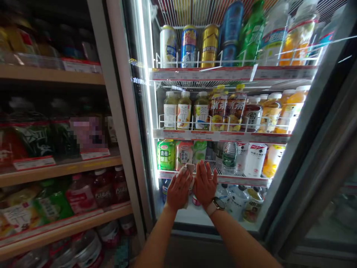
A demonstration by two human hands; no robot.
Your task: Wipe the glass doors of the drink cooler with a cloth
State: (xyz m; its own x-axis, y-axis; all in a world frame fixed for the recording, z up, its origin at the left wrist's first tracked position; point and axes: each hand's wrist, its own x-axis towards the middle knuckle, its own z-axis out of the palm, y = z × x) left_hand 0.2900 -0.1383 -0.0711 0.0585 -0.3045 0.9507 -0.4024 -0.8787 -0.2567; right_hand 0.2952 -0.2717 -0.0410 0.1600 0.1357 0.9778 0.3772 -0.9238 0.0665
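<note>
Pale cloth (190, 168): long axis near-vertical, top leaning right; left fingers (181, 183) gripping it, right fingers (202, 171) outspread.

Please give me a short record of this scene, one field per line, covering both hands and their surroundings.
Left hand: the left hand holds a pale cloth up at the glass door
Right hand: the right hand is open beside it, palm toward the glass
Right wrist: a watch
Behind glass: brightly lit shelves of drinks
Top shelf: includes a gold can and a green bottle
Picture left: dimmer wooden shelves of drinks
</note>
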